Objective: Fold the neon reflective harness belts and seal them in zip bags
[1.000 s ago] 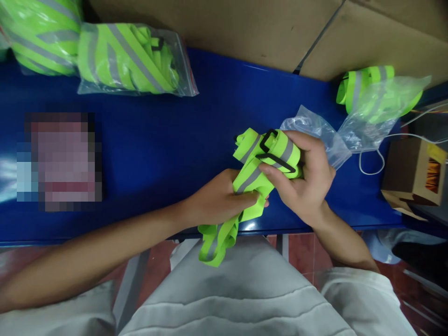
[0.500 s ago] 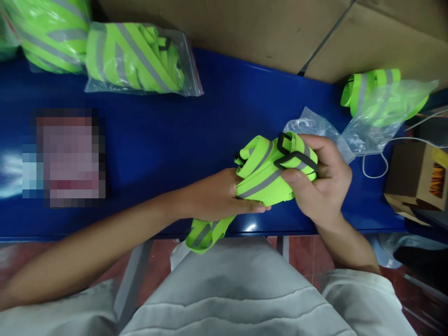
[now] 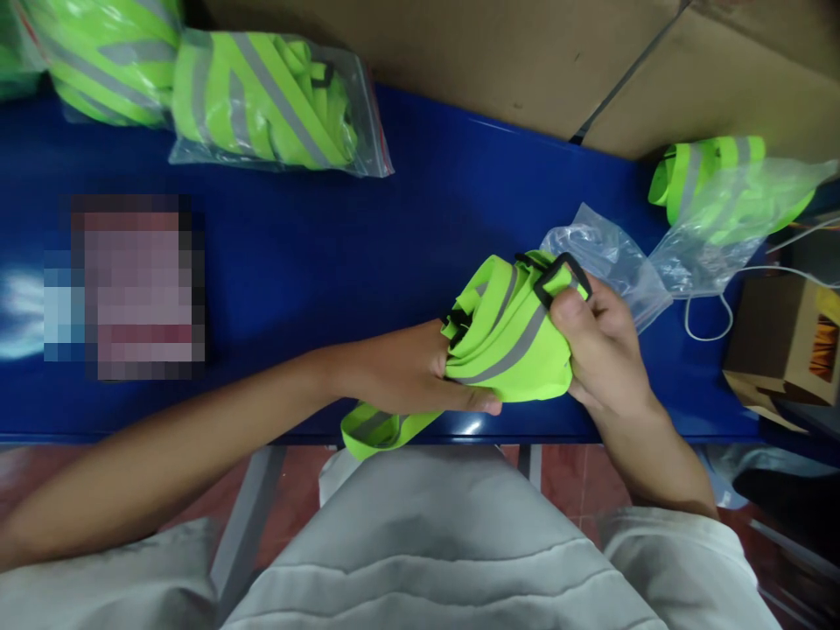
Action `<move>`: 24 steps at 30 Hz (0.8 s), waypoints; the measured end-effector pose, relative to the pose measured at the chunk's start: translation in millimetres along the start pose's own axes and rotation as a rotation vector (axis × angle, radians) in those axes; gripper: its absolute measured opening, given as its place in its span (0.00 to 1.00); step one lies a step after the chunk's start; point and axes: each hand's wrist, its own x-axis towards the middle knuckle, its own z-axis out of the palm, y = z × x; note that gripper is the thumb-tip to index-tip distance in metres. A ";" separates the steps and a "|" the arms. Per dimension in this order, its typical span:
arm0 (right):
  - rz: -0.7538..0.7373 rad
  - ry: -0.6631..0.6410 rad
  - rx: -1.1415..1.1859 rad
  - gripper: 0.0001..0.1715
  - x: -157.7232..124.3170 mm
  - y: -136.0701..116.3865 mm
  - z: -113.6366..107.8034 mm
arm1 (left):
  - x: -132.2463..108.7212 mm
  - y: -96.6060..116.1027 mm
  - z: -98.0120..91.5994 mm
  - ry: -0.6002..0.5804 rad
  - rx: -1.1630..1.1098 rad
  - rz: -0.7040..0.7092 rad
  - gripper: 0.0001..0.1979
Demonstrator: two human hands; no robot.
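A bundle of neon-yellow reflective strap (image 3: 512, 341) with grey stripes is held between my two hands above the front of the blue table. My left hand (image 3: 407, 372) grips its left end, the thumb along the lower side and the other fingers hidden behind. A loose loop of strap (image 3: 377, 430) hangs below that hand. At the right end, my right hand (image 3: 604, 341) pinches the strap by a black buckle (image 3: 564, 278), thumb on top. Beyond the right hand lies a crumpled clear plastic bag (image 3: 597, 241), partly covered by it.
On the blue table (image 3: 315, 262), bagged reflective straps (image 3: 262, 101) stand at the back left. Another strap bundle (image 3: 712, 179) lies under clear plastic at the back right. A small cardboard box (image 3: 780, 341) and a white cable (image 3: 709, 334) are at the right. Large cardboard boxes (image 3: 459, 52) line the back.
My right hand has shifted its hold, its thumb moving up onto the buckle, which is turned. The bundle's right part hangs slightly lower. My left hand keeps its grip.
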 end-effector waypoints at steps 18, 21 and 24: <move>-0.468 0.185 -0.467 0.17 -2.4 -7.0 -7.1 | 0.1 -11.0 6.2 0.155 0.238 0.151 0.10; -0.517 -0.031 -0.549 0.28 -1.1 -6.7 -11.4 | -0.1 -4.0 4.0 0.223 0.113 -0.033 0.16; -0.489 -0.199 -0.653 0.49 -1.7 -5.6 -7.2 | 2.0 -1.6 0.0 0.217 0.074 -0.058 0.19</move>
